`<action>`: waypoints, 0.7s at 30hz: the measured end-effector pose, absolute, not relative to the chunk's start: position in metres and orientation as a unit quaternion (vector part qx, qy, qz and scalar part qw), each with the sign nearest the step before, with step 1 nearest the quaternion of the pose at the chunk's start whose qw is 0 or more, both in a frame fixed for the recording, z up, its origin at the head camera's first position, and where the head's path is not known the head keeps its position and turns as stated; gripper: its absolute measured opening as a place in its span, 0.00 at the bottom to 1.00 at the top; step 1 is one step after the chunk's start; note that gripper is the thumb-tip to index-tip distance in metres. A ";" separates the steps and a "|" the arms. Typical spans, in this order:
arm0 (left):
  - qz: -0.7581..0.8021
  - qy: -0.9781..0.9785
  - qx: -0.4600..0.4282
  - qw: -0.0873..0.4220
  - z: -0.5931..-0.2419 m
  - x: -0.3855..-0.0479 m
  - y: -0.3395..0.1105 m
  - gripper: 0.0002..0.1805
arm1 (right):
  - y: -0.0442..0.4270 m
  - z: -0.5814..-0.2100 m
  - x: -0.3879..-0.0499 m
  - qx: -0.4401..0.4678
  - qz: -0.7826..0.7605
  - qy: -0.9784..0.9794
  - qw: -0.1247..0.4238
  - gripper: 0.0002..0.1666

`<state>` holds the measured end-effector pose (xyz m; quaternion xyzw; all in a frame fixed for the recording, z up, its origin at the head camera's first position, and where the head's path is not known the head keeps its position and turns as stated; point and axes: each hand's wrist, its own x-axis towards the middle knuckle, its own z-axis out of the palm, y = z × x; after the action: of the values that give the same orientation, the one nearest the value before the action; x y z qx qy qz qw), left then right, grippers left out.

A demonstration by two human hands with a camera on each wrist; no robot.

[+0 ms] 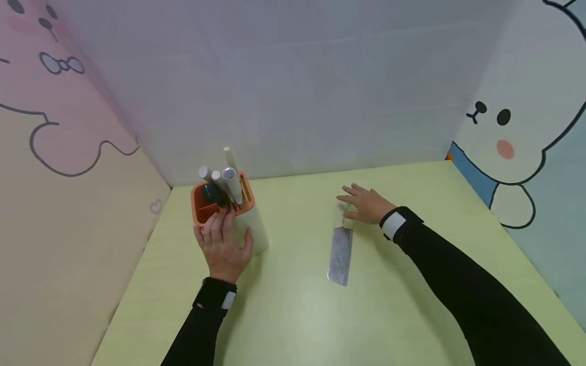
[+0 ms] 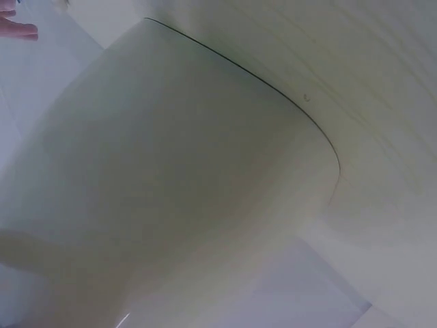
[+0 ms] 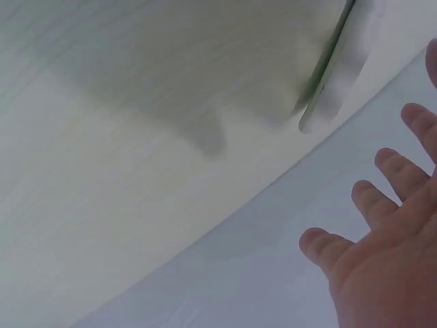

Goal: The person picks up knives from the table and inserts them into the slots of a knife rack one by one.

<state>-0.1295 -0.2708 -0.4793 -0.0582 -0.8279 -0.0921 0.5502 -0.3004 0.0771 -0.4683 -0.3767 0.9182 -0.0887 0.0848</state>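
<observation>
A cleaver [image 1: 341, 256] lies on the pale yellow table, blade toward me and whitish handle pointing away. Over its handle [image 3: 338, 75] hovers my right hand [image 1: 370, 205], fingers straight and spread, apart from the handle in the right wrist view. To the left stands a white knife holder [image 1: 254, 229] with an orange rim. My left hand [image 1: 225, 250] rests against its near side, fingertips at the rim and thumb along the front. Several white handles [image 1: 232, 184] and one dark handle [image 1: 211, 193] stick up from it. The holder's wall [image 2: 171, 150] fills most of the left wrist view.
The table [image 1: 293, 315] meets a plain pale wall [image 1: 320, 101] behind. Side walls with cartoon animals [image 1: 517, 122] stand left and right. The holder is near the table's back left corner.
</observation>
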 end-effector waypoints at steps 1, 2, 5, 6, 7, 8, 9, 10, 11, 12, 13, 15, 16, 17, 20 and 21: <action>-0.092 -0.830 -0.058 0.548 -0.480 -0.129 -0.271 0.29 | 0.074 -0.470 -0.301 -0.381 -0.081 0.917 0.088 0.35; -0.093 -0.831 -0.059 0.545 -0.481 -0.129 -0.270 0.29 | 0.071 -0.472 -0.301 -0.382 -0.077 0.916 0.092 0.35; -0.092 -0.837 -0.059 0.536 -0.482 -0.128 -0.269 0.29 | 0.063 -0.477 -0.300 -0.373 -0.062 0.920 0.100 0.34; -0.091 -0.838 -0.059 0.535 -0.483 -0.127 -0.269 0.29 | 0.060 -0.479 -0.299 -0.366 -0.061 0.923 0.103 0.33; -0.091 -0.838 -0.059 0.535 -0.483 -0.127 -0.269 0.29 | 0.058 -0.481 -0.299 -0.359 -0.058 0.925 0.106 0.32; -0.090 -0.838 -0.059 0.535 -0.483 -0.127 -0.269 0.29 | 0.057 -0.483 -0.298 -0.352 -0.058 0.928 0.109 0.32; -0.089 -0.838 -0.058 0.535 -0.484 -0.127 -0.269 0.29 | 0.056 -0.485 -0.298 -0.346 -0.056 0.930 0.109 0.32; -0.089 -0.837 -0.058 0.536 -0.484 -0.127 -0.269 0.29 | 0.055 -0.487 -0.298 -0.340 -0.058 0.932 0.109 0.31; -0.088 -0.837 -0.057 0.537 -0.484 -0.127 -0.269 0.29 | 0.054 -0.489 -0.298 -0.337 -0.059 0.934 0.107 0.31; -0.087 -0.836 -0.057 0.539 -0.484 -0.127 -0.269 0.29 | 0.054 -0.492 -0.299 -0.335 -0.057 0.935 0.104 0.31; -0.086 -0.836 -0.056 0.539 -0.483 -0.128 -0.269 0.29 | 0.055 -0.494 -0.299 -0.333 -0.056 0.936 0.101 0.31; -0.084 -0.835 -0.057 0.541 -0.483 -0.128 -0.270 0.29 | 0.056 -0.497 -0.299 -0.326 -0.061 0.939 0.095 0.31; -0.084 -0.834 -0.058 0.542 -0.482 -0.128 -0.271 0.30 | 0.057 -0.498 -0.299 -0.322 -0.065 0.940 0.091 0.31; -0.083 -0.833 -0.059 0.544 -0.482 -0.129 -0.271 0.30 | 0.058 -0.499 -0.299 -0.317 -0.071 0.942 0.087 0.31; -0.083 -0.830 -0.062 0.548 -0.482 -0.130 -0.272 0.30 | 0.062 -0.500 -0.295 -0.299 -0.091 0.947 0.071 0.30; -0.083 -0.830 -0.062 0.548 -0.482 -0.130 -0.272 0.30 | 0.064 -0.501 -0.294 -0.294 -0.092 0.949 0.062 0.30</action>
<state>-0.1298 -0.2716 -0.4819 -0.0622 -0.8302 -0.0830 0.5478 -0.2938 0.0638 -0.5010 -0.2937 0.9495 -0.0919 0.0618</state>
